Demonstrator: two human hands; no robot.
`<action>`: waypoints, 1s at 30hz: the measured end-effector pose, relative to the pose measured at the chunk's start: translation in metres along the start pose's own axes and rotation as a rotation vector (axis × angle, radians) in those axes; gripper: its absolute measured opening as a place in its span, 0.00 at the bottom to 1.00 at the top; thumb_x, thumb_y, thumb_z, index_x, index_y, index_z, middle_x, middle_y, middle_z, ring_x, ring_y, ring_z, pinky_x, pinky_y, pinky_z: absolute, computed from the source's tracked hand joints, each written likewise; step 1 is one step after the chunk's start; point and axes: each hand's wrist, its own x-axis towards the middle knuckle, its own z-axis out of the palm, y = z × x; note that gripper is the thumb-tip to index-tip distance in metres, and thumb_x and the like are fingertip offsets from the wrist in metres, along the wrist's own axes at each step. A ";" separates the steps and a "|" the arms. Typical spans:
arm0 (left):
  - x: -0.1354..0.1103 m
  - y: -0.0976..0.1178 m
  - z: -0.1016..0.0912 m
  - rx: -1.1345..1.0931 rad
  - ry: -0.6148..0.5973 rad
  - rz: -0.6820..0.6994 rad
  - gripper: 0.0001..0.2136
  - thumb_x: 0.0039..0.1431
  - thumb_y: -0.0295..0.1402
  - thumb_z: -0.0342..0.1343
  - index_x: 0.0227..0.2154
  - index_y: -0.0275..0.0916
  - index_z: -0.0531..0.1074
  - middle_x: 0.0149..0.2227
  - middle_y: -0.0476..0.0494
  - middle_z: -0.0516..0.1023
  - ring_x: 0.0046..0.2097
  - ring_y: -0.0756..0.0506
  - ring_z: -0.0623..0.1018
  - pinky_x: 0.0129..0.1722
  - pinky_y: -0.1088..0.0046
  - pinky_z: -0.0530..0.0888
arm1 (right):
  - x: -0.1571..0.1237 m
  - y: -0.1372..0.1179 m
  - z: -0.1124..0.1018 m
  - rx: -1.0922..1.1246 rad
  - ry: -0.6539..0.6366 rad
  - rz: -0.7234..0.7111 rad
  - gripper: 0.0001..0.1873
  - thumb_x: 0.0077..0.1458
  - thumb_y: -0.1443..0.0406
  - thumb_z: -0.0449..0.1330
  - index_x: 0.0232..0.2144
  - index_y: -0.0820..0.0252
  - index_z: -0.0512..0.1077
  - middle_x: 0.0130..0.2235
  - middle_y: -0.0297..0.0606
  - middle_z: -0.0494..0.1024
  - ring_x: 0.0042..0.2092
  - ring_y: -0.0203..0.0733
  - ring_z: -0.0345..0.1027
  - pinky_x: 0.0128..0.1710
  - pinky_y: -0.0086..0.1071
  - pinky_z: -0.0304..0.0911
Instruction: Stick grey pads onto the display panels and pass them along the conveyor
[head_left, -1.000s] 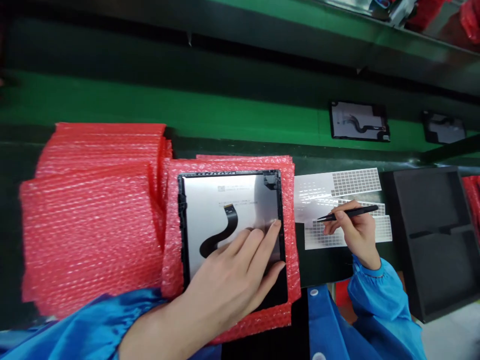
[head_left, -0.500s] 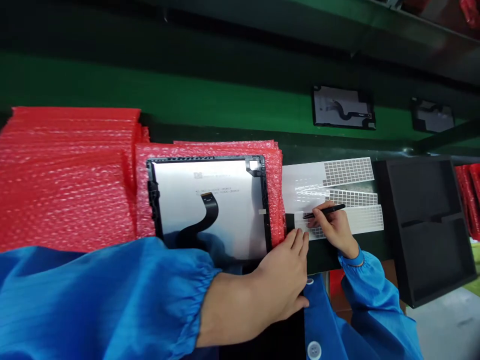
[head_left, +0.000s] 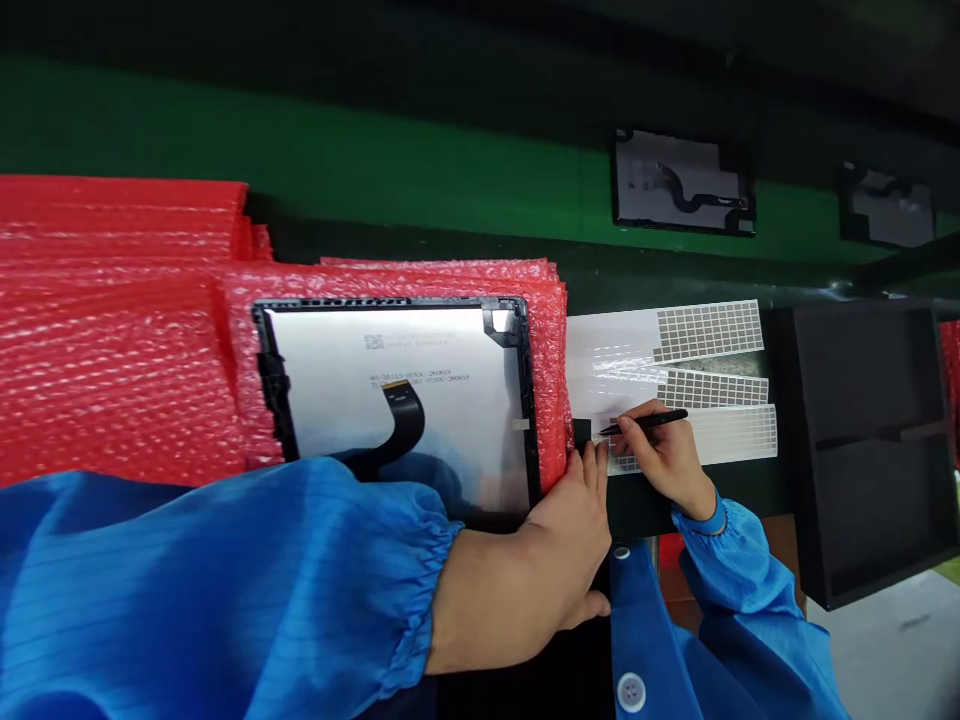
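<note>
At your far left lies a stack of red bubble wrap [head_left: 112, 330]. Beside it, on a second red pile, a display panel [head_left: 450, 400] lies flat, back up, with its black flex cable [head_left: 401, 425] curving toward you. Your left hand [head_left: 559, 540] reaches across the panel's near right corner and rests palm down, fingers straight and together, tips at the lowest sticker sheet [head_left: 739, 435]. Your right hand [head_left: 667, 465] has its fingers clamped on a slim black tool [head_left: 646, 421] over that sheet. The tool's long axis runs left to right, and its tip points left, just beside your left fingertips. A black foam tray [head_left: 862, 440] sits farther right on the worktop [head_left: 645, 512].
</note>
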 end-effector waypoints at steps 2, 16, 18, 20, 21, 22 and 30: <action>0.001 0.000 0.000 0.025 -0.019 0.014 0.56 0.55 0.72 0.52 0.66 0.18 0.69 0.69 0.12 0.65 0.70 0.19 0.67 0.67 0.43 0.65 | 0.001 -0.001 -0.001 -0.035 -0.009 -0.002 0.12 0.70 0.53 0.62 0.40 0.54 0.74 0.27 0.34 0.81 0.29 0.45 0.82 0.28 0.35 0.76; 0.016 0.011 0.019 -0.119 0.033 -0.029 0.60 0.39 0.73 0.64 0.63 0.23 0.73 0.67 0.13 0.68 0.69 0.15 0.66 0.68 0.37 0.61 | 0.008 -0.002 -0.002 0.185 -0.013 0.111 0.14 0.70 0.52 0.63 0.37 0.54 0.72 0.27 0.33 0.83 0.25 0.43 0.80 0.27 0.34 0.77; 0.020 0.009 0.014 -0.133 0.051 -0.009 0.60 0.42 0.74 0.61 0.63 0.20 0.73 0.66 0.11 0.69 0.67 0.15 0.68 0.65 0.38 0.64 | 0.009 -0.005 -0.003 0.271 0.022 0.120 0.15 0.69 0.52 0.64 0.36 0.55 0.71 0.27 0.33 0.84 0.24 0.42 0.80 0.25 0.33 0.77; 0.015 0.010 0.006 -0.129 0.117 -0.009 0.57 0.47 0.74 0.59 0.60 0.20 0.76 0.64 0.11 0.72 0.66 0.16 0.71 0.63 0.40 0.68 | 0.011 -0.015 -0.006 0.316 0.067 0.099 0.16 0.68 0.52 0.66 0.35 0.56 0.71 0.26 0.33 0.84 0.23 0.42 0.79 0.23 0.33 0.76; 0.010 0.010 0.002 -0.124 0.196 -0.001 0.53 0.49 0.72 0.58 0.58 0.21 0.78 0.62 0.12 0.73 0.65 0.17 0.72 0.62 0.40 0.69 | 0.011 -0.022 -0.007 0.329 0.094 0.078 0.16 0.67 0.52 0.66 0.35 0.56 0.72 0.26 0.33 0.84 0.22 0.42 0.79 0.23 0.32 0.76; 0.001 0.011 -0.002 -0.122 0.299 0.016 0.48 0.52 0.69 0.59 0.56 0.24 0.81 0.61 0.14 0.76 0.64 0.19 0.74 0.62 0.41 0.69 | 0.012 -0.032 -0.008 0.336 0.125 0.050 0.15 0.67 0.53 0.67 0.35 0.57 0.72 0.26 0.33 0.84 0.22 0.42 0.79 0.22 0.32 0.76; -0.100 -0.014 0.003 -0.197 0.650 -0.062 0.18 0.68 0.39 0.53 0.56 0.46 0.79 0.38 0.44 0.85 0.42 0.38 0.85 0.47 0.54 0.81 | 0.023 -0.152 0.033 0.307 0.154 -0.241 0.11 0.70 0.60 0.65 0.34 0.58 0.76 0.27 0.37 0.86 0.22 0.44 0.81 0.23 0.34 0.80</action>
